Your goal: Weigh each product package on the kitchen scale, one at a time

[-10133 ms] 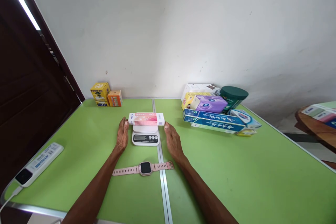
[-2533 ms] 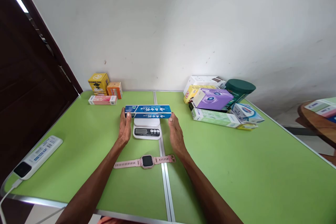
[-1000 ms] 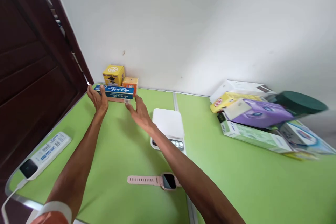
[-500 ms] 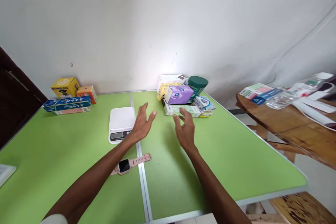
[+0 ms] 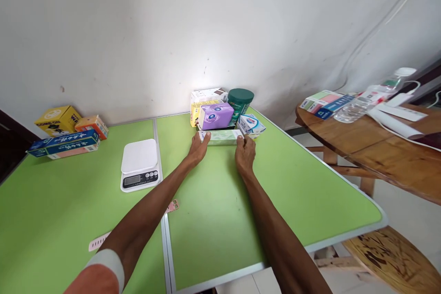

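Observation:
My left hand [image 5: 200, 148] and my right hand [image 5: 245, 152] grip the two ends of a long pale green toothpaste box [image 5: 223, 137]. Directly behind that box sit a purple tissue pack [image 5: 216, 116], a yellow box [image 5: 195, 115], a white box [image 5: 208, 95] and a dark green tub [image 5: 240, 98]. A blue-and-white box [image 5: 252, 124] is just beyond my right hand. Left of my arms stands a white kitchen scale [image 5: 139, 156] with a bare platform. My left forearm covers most of a pink-strapped watch [image 5: 172, 206].
At the table's left, blue toothpaste boxes [image 5: 65, 141] lie before a yellow box [image 5: 58, 119] and an orange box [image 5: 92, 125]. A wooden table [image 5: 372, 147] on the right bears a plastic bottle [image 5: 374, 96] and flat boxes. A wooden stool [image 5: 392, 257] stands below.
The blue toothpaste boxes went from the scale to the left group and were let go. Both hands then moved right and took hold of the green toothpaste box. The view turned right.

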Demonstrator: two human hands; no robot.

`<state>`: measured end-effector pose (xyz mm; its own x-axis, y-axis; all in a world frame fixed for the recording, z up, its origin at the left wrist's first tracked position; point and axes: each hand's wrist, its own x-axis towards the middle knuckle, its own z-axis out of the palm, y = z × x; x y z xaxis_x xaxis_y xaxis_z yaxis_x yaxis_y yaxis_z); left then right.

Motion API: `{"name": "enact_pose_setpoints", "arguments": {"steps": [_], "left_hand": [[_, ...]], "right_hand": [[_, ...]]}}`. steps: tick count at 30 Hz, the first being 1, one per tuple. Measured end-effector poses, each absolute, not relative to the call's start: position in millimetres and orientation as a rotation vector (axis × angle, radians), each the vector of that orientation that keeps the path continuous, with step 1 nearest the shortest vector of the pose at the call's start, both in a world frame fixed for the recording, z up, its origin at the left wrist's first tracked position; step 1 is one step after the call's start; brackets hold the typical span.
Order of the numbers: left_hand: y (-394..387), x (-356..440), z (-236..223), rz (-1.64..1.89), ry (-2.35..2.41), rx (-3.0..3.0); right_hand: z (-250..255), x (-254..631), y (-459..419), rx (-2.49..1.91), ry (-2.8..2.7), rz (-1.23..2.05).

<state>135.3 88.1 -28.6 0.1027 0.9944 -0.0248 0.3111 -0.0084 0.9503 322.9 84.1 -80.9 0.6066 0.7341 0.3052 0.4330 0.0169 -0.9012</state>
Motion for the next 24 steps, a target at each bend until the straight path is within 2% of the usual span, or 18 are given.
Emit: {"name": "enact_pose_setpoints", "arguments": {"steps": [5,14,19,24], "left_hand": [[63.3,131.0,-23.6,0.858,1.442,1.422],[-8.7,73.8,-36.3,0.879,1.518,1.334],[-15.8,80.2,-27.0,0.843,1.477,1.311],[-26.6,66.5,-6.7,0.957,1.491,1.272]], "right_hand": [[-81.5,311.5,63.3,-1.654,-1.028,0.326],[-78.7,291.3,-7.9,-1.671,-1.020,0.403],[-76.2,262.7,-18.0,-1.681,-0.945,0.539],[-57.7,222.9,-22.5,-1.603,-0.883,0.575]]}}
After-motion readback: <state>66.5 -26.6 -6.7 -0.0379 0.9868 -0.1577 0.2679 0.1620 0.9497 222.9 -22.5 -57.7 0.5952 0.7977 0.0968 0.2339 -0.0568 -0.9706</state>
